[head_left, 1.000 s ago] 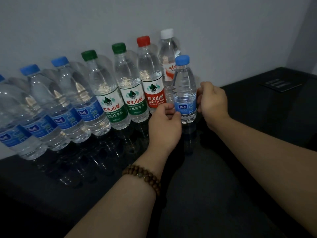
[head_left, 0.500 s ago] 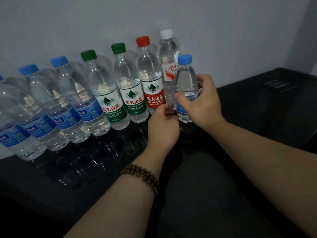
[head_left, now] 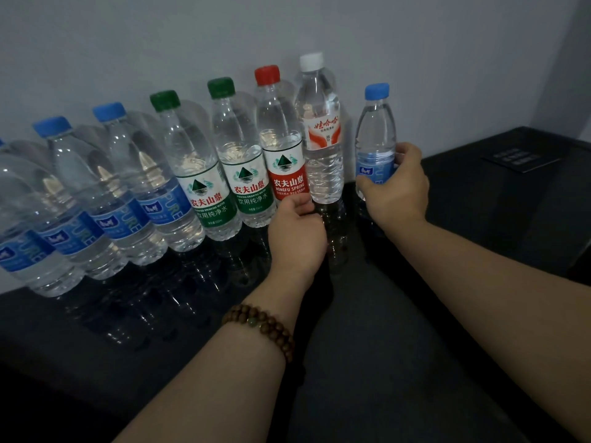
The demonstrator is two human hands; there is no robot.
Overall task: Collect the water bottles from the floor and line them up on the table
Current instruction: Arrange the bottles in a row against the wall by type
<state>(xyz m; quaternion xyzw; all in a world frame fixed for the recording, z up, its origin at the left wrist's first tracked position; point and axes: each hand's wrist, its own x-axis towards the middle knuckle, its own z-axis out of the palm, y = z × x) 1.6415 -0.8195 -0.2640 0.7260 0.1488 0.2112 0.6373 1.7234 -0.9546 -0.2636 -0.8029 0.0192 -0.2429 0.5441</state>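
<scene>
where the bottle row (head_left: 249, 174) ends, right hand (head_left: 396, 193) grips the small bottle (head_left: 375, 139).

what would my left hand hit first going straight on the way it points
Probably the base of the red-capped bottle, right ahead of the left hand; the white-capped bottle beside it is nearly as close.

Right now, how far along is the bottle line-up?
Done: a row of bottles stands along the wall on the table. In hand: the right hand grips the small blue-capped bottle at the row's right end; left hand rests by the red-capped bottle. Left: releasing it; floor unseen.
</scene>
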